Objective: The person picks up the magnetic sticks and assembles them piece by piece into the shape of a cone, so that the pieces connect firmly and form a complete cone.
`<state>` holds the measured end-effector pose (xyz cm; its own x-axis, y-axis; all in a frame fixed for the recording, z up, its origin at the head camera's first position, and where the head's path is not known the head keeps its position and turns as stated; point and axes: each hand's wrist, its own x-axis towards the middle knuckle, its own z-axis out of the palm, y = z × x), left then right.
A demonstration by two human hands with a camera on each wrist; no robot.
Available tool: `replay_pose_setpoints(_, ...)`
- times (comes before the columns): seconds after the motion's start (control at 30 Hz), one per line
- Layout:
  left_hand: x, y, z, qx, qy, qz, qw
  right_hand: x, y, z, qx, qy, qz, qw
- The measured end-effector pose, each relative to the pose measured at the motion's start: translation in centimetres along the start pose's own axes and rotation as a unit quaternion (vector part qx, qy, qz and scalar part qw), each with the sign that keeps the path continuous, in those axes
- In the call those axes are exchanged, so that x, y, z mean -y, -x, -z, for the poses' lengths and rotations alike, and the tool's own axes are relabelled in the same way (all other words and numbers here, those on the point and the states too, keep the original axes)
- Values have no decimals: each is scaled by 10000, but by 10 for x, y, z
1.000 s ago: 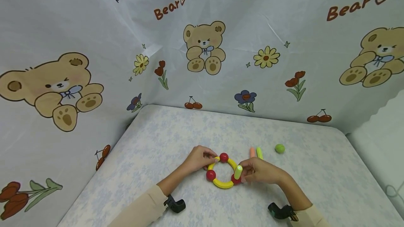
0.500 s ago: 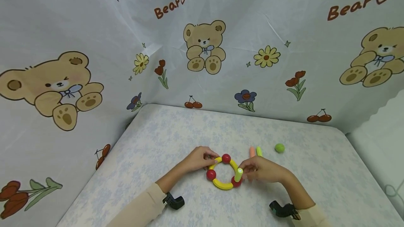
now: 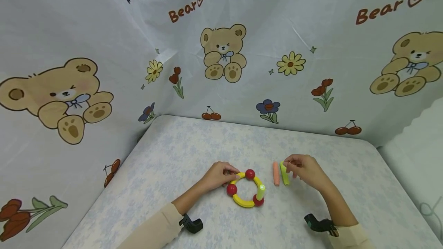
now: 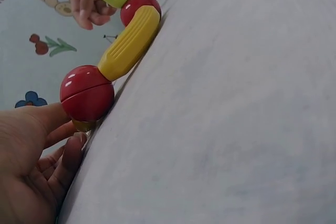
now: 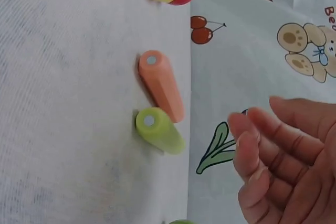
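Note:
A ring of curved yellow rods [image 3: 243, 202] and red balls [image 3: 232, 190] lies on the table, and my left hand [image 3: 219, 175] pinches its left yellow rod between thumb and fingers. From the ring's near-right ball [image 3: 258, 201] a light green stick [image 3: 261, 192] stands up. To the right of the ring, an orange stick [image 3: 275, 174] and a second green stick [image 3: 285, 177] lie side by side. My right hand [image 3: 306, 170] hovers by that second stick, fingers loosely bent with nothing between them; the right wrist view shows a gap between the fingertips [image 5: 239, 121] and both sticks.
A pale blue-patterned cloth covers the table [image 3: 194, 137]. Behind and to the left hangs a bear-print curtain [image 3: 263, 22]. At the bottom of the right wrist view a sliver of a green ball [image 5: 181, 222] shows; my right hand hides it from the head view.
My right hand has left the ring's near-right ball and upright green stick and moved right and away from me, over by the lying green stick. My left hand keeps its hold on the ring.

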<state>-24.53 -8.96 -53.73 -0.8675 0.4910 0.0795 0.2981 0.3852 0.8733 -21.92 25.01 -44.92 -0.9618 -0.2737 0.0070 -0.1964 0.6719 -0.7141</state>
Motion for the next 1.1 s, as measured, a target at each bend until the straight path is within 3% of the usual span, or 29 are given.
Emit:
replay_pose_setpoints(0.17, 1, 1, 0, 3, -285, -13, 9996, -12, -3, -6, -257, 369, -455, 9980)
replay_pose_setpoints(0.4, 8, 2, -2, 116, -705, -301, 9970, -25, -3, -19, -63, 581, -912, 9941)
replay_pose_setpoints(0.57, 8, 1, -4, 121, -671, -355, 9970, -23, -1, -25, 66, 601, -1082, 9923)
replay_pose_setpoints(0.83, 3, 0, -2, 186, -850, -397, 9954, -23, -2, -29, -129, 849, -1284, 9880)
replay_pose_setpoints(1.1, 2, 0, -2, 208, -806, -405, 9957, -26, -4, -29, -170, 704, -1292, 9890)
